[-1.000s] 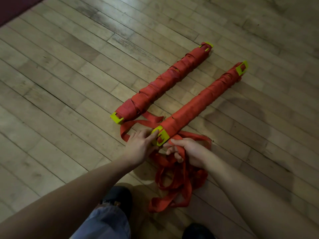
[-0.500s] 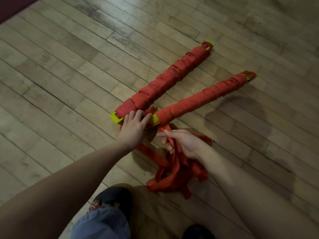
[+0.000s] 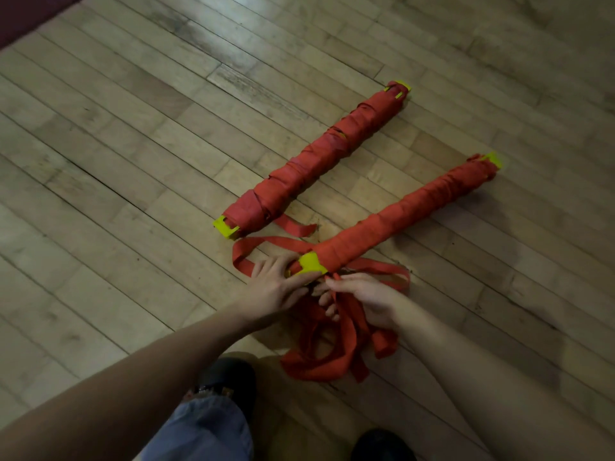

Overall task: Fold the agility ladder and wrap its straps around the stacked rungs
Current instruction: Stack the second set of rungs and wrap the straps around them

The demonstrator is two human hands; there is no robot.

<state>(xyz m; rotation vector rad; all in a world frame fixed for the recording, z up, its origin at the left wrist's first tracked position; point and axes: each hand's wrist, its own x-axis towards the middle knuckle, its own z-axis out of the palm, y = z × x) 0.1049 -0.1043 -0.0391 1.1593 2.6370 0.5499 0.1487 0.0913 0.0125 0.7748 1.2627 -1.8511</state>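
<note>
left hand (image 3: 273, 287) gripping the yellow end of the near bundle (image 3: 399, 211) on the floor (image 3: 133, 161) | right hand (image 3: 362, 297) pinching loose straps (image 3: 332, 354) heaped just below it | far bundle (image 3: 319, 158) already wrapped, lying beside mine, not touching

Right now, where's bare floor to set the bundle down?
Bare floor left of the far bundle, and right of the near bundle. The wedge between them narrows toward the hands. Crowded: loose straps under the left hand and right hand.
</note>
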